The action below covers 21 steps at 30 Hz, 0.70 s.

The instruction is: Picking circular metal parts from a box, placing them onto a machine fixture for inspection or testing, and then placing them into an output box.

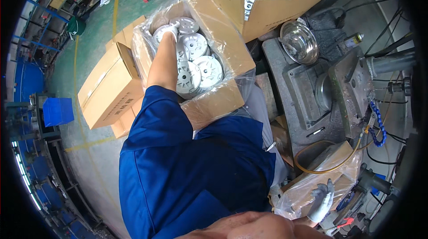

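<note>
The person leans over in a blue work shirt, left arm stretched deep into a plastic-lined cardboard box (223,29). The left hand (167,32), in a whitish glove, rests on the stack of round metal discs (196,67) at the far corner of that box; its fingers (174,26) curl down over the edge of one disc, though I cannot tell whether they have actually closed on it or only lie on top. The rest of the discs sit just beyond and beside those fingers, overlapping each other in rows, pale grey with cut-outs around a centre hole.

The right hand (322,201), also gloved, is well apart from the left, low beside the person's hip. Its fingers (329,187) are spread and pointing up, pressed against the crinkled clear bag (307,185) that covers another carton; they grip nothing that I can see.

Beyond the left fingers stands a second open box (267,14) filled with shinier discs. Between the two hands is a dark press machine (330,87) with a shiny metal bowl (301,40) at its edge. Closed cartons (111,89) stand on the green floor (84,56) beside the lined box.
</note>
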Motion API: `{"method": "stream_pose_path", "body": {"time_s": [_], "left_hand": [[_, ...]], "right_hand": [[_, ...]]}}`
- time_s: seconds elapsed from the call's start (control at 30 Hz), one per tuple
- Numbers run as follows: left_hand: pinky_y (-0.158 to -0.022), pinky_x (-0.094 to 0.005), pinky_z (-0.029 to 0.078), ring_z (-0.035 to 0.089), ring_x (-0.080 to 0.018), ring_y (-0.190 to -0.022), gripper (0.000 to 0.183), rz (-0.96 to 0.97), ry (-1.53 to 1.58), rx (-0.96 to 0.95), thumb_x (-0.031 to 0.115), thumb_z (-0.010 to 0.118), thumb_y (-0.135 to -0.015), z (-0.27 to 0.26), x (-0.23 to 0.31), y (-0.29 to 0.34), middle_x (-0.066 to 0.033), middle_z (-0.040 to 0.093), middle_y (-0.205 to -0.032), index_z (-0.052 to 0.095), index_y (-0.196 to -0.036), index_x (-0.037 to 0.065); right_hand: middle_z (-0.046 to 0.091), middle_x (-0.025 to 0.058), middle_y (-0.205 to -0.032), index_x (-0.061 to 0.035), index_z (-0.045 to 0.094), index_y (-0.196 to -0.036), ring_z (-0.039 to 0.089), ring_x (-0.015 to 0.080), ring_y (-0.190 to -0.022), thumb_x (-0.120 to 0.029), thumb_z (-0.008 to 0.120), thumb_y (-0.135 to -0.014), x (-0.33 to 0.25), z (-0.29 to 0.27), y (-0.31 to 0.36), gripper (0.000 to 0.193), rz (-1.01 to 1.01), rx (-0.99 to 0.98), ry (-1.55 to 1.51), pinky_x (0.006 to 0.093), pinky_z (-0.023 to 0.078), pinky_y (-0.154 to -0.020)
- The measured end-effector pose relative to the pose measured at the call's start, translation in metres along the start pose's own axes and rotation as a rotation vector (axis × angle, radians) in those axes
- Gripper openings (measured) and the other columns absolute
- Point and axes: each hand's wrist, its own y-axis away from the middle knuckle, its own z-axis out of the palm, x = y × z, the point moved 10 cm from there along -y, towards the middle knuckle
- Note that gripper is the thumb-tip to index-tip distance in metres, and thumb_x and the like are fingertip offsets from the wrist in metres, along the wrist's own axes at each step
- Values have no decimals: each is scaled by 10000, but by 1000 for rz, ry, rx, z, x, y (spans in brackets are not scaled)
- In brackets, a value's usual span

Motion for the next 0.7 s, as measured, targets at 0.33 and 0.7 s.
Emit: {"method": "stream_pose_path", "body": {"time_s": [0.33,0.7], "left_hand": [[-344,-228,352,476,-77,-430,80,223,391,-574,150,638,-830,-18,77,264,-9,606,-650,582,-804,99],[-622,-211,447,558,-78,-678,289,257,-158,-1357,199,660,-849,123,34,628,-24,637,-833,622,-1066,11]], "right_hand": [[611,128,-1084,2,457,-1356,576,191,-996,-278,716,-833,-23,54,-20,647,99,-61,208,311,473,-856],[556,180,-1192,-106,534,-1289,522,395,-1105,-264,702,-743,-149,229,-44,592,-989,143,814,459,422,-927]]}}
